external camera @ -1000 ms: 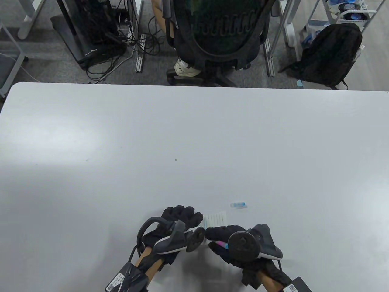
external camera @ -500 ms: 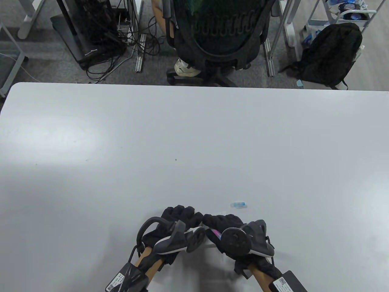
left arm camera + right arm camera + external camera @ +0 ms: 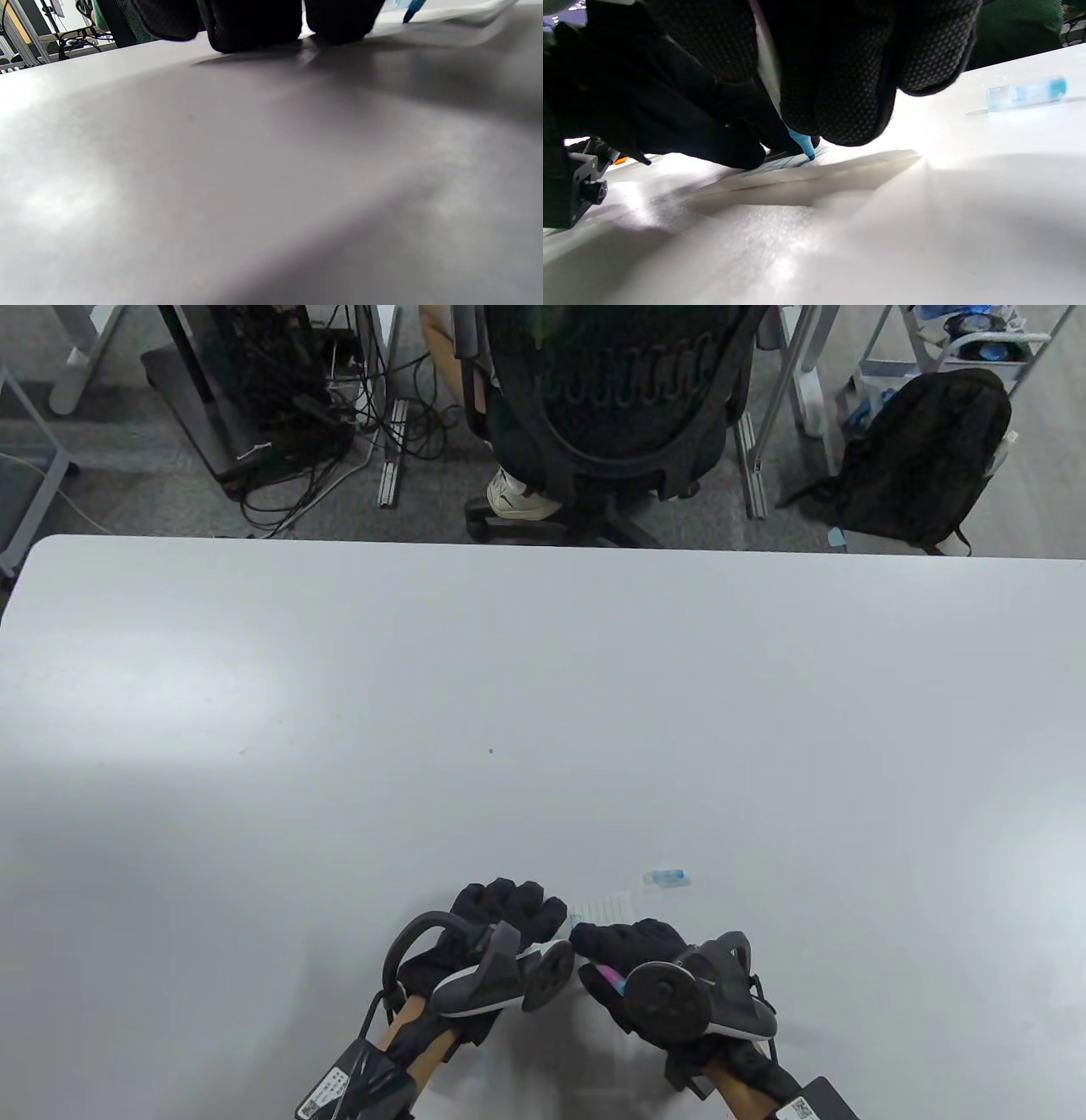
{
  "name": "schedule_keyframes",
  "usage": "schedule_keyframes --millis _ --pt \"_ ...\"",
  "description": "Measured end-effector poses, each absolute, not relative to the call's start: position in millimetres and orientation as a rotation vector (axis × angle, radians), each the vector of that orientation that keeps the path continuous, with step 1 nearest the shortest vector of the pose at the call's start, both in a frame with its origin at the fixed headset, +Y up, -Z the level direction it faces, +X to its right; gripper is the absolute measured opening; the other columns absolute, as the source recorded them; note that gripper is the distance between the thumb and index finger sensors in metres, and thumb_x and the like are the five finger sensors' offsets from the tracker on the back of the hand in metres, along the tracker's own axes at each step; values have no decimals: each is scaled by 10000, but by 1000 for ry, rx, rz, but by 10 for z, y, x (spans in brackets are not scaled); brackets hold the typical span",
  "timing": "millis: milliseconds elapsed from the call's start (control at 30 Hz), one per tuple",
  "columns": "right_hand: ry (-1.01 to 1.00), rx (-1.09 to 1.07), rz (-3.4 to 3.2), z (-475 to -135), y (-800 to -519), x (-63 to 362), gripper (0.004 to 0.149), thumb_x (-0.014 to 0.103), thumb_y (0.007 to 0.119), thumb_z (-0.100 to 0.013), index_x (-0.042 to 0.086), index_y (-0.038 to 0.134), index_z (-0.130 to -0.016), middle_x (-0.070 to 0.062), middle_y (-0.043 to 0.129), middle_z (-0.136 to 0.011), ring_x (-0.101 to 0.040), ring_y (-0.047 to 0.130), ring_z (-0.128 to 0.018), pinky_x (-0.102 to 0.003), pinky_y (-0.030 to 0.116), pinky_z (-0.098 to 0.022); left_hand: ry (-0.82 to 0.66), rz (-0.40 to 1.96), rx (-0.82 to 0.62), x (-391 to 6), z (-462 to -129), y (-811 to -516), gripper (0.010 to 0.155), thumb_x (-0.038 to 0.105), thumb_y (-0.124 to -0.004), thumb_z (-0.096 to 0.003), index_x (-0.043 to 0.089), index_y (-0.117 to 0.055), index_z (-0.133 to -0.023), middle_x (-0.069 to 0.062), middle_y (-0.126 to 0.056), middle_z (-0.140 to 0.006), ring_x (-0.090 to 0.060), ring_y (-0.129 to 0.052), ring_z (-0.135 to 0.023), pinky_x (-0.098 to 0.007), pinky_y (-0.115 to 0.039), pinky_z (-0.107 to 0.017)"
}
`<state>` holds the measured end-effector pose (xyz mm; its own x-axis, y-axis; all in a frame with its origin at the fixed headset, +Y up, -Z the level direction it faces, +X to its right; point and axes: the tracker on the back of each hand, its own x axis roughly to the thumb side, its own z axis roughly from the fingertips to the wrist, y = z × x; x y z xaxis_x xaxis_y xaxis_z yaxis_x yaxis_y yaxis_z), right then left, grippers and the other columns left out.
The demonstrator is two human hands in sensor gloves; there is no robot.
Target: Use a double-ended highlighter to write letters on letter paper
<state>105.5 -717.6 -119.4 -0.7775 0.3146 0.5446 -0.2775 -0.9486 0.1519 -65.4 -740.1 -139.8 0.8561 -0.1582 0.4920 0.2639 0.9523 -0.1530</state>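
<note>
Two gloved hands work close together near the table's (image 3: 543, 687) front edge. The right hand (image 3: 632, 963) has its fingers curled round a double-ended highlighter (image 3: 612, 980), whose pink end shows just behind the knuckles in the table view. In the right wrist view the blue tip (image 3: 802, 146) touches a small sheet of lined letter paper (image 3: 604, 909), where blue strokes are already visible. The sheet lies flat on the table between the two hands, mostly covered by them, with only its far part showing in the table view. The left hand (image 3: 501, 912) rests at the sheet's left edge; its fingertips (image 3: 250, 29) press down against the table surface in the left wrist view, fingers bent at the knuckles and gripping nothing that can be seen. A clear blue highlighter cap (image 3: 666, 878) lies on its side on the table just beyond the paper, apart from both hands. Past the table's far edge stand a black office chair (image 3: 611, 398) and a black backpack (image 3: 920, 458) on the floor.
</note>
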Motion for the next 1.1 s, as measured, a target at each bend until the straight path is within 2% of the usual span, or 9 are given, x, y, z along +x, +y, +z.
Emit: schedule_keyframes --millis 233,400,567,767,833,1100 --pt "100 864 2688 -1109 -7163 1133 507 377 729 -529 81 777 -938 -213 953 -767 -361 1000 -611 -601 758 -590 -498 -242 -205 -635 -1391 -7397 496 367 -666 -621 364 -544 -1102 41 -567 -1173 -241 -662 -1084 -524 -639 -807" --pt "122 905 2654 -1032 -7176 1100 505 384 727 -527 98 773 -941 -201 953 -775 -351 999 -624 -593 760 -598 -498 -215 -213 -626 -1386 -7411 527 444 -654 -606 333 -553 -1110 19 -566 -1180 -267 -653 -1088 -535 -632 -805" --pt "146 911 2643 -1027 -7181 1092 503 389 722 -527 118 764 -949 -190 943 -793 -343 991 -643 -588 752 -610 -497 -231 -216 -607 -1374 -7415 532 440 -647 -607 325 -534 -1115 11 -550 -1184 -271 -644 -1089 -533 -632 -805" --pt "171 878 2609 -1050 -7199 1135 501 393 717 -529 141 751 -961 -177 931 -815 -337 983 -666 -586 741 -621 -502 -225 -240 -615 -1375 -7424 541 426 -624 -615 330 -479 -1127 8 -497 -1196 -268 -599 -1101 -529 -610 -816" --pt "103 836 2595 -1077 -7174 1186 503 394 712 -531 139 746 -963 -178 926 -817 -337 980 -667 -586 740 -621 -505 -226 -244 -615 -1374 -7423 548 423 -618 -617 327 -459 -1132 4 -484 -1201 -269 -589 -1105 -530 -604 -819" --pt "47 715 2702 -1226 -7173 1310 509 381 709 -540 114 731 -973 -205 913 -817 -360 968 -663 -604 728 -610 -524 -218 -260 -610 -1381 -7431 576 395 -607 -625 387 -373 -1151 0 -444 -1212 -277 -553 -1117 -529 -591 -827"
